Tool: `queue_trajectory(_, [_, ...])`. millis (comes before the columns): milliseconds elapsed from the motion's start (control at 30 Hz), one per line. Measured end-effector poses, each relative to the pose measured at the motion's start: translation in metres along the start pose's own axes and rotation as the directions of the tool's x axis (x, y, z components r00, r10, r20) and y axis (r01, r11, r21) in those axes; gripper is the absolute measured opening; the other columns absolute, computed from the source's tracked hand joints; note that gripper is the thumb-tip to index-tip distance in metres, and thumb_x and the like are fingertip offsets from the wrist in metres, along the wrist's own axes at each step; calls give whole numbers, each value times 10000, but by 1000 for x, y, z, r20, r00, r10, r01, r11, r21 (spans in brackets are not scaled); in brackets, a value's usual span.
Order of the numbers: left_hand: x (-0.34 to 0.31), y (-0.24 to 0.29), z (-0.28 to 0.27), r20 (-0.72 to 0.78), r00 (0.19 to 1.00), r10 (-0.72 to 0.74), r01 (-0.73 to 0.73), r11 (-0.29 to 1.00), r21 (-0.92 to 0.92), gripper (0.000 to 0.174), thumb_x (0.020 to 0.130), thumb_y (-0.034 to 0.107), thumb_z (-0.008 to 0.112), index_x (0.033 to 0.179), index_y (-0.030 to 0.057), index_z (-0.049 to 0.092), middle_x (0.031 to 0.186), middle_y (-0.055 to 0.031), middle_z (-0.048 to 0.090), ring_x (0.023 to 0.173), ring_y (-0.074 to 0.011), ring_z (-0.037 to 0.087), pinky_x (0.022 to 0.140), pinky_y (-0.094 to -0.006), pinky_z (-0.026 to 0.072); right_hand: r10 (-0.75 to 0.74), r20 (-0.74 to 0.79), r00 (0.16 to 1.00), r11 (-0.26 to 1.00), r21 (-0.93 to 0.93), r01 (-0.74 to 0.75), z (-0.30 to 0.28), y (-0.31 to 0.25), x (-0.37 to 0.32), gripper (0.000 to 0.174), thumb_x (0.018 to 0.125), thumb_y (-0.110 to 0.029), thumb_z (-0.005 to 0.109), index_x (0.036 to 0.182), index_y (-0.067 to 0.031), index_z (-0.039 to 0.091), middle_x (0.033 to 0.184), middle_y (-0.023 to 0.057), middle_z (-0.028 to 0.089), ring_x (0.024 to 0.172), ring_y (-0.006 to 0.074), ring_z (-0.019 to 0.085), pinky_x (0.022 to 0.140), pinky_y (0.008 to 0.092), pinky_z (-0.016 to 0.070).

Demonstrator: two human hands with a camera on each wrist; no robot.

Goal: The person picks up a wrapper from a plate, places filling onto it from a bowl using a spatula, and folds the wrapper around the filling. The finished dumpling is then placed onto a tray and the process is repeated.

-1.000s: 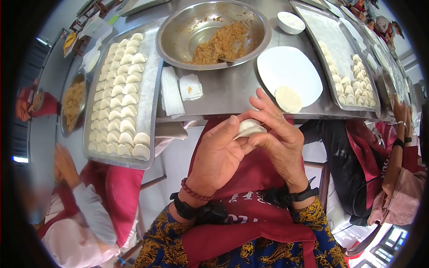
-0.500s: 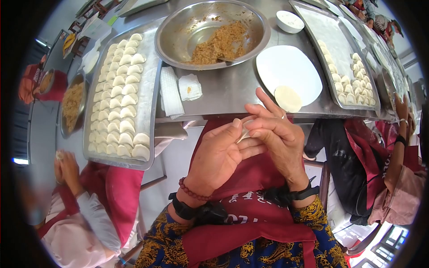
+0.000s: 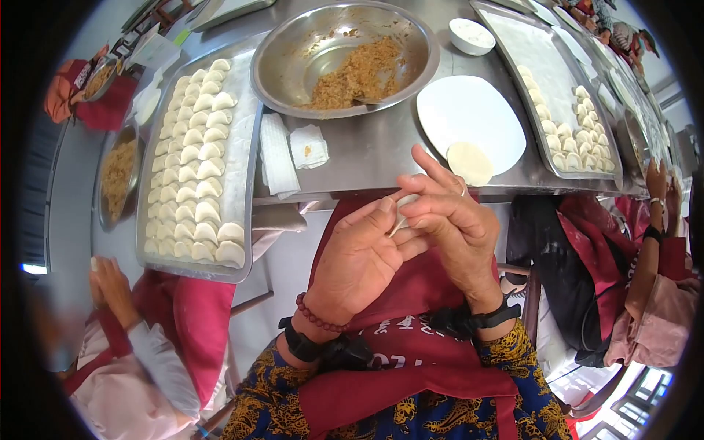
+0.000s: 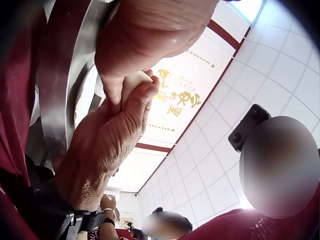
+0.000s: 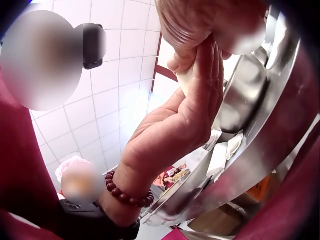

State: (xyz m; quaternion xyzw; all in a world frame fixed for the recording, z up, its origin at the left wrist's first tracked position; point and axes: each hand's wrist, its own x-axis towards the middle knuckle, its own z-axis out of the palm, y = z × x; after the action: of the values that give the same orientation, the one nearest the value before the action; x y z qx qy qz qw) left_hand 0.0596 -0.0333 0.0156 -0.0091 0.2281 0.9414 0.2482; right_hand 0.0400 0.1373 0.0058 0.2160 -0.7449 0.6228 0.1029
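A small pale dumpling (image 3: 402, 213) is held between the two hands in front of the red apron, partly hidden by fingers. The left hand (image 3: 361, 253) holds its left side, thumb on top and fingers beneath. On the other side the right hand (image 3: 460, 233) pinches its edge between thumb and forefinger, another finger raised. In the left wrist view the dumpling (image 4: 134, 86) shows between the left hand (image 4: 150, 35) and the right hand (image 4: 102, 145). A strip of dumpling (image 5: 185, 81) is visible in the right wrist view.
A tray (image 3: 249, 192) with rows of dumplings stands left, a steel bowl (image 3: 265, 94) of filling at the centre back. A white plate (image 3: 469, 110) bears a round wrapper (image 3: 469, 163). Another dumpling tray (image 3: 554, 51), a small bowl (image 3: 471, 37) and folded tissues (image 3: 277, 158) lie nearby; people sit on both sides.
The dumpling has turned from lying flat across the fingers to standing more upright between them. The right fingers have closed in over it. At the far left, a person in red has shifted.
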Motion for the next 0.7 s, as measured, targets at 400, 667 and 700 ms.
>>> queue_trajectory(400, [3, -3, -8, 93, 993, 69, -59, 993, -100, 403, 1094, 216, 428, 1399, -45, 469, 1460, -149, 503, 1312, -269, 525, 1152, -490, 402, -142, 48, 989, 959, -240, 149, 0, -3, 8, 266, 830, -117, 748, 1094, -109, 779, 1258, 105, 707, 1412, 324, 476, 1123, 435, 372])
queue_trajectory(667, [5, 1, -10, 49, 998, 51, -44, 991, -130, 434, 1090, 240, 437, 1425, -34, 459, 1420, -143, 539, 1325, -267, 520, 1159, -465, 391, -127, -45, 991, 950, -291, 109, 6, -13, 13, 400, 788, -204, 800, 1168, -92, 749, 1321, 114, 672, 1418, 364, 459, 1084, 438, 392])
queue_trajectory(700, [5, 0, -11, 50, 997, 52, -45, 991, -129, 434, 1090, 240, 437, 1425, -34, 459, 1420, -143, 539, 1325, -267, 520, 1159, -465, 391, -124, -88, 988, 958, -271, 96, 7, -11, 14, 434, 770, -218, 810, 1180, -89, 744, 1330, 115, 667, 1417, 376, 457, 1081, 437, 395])
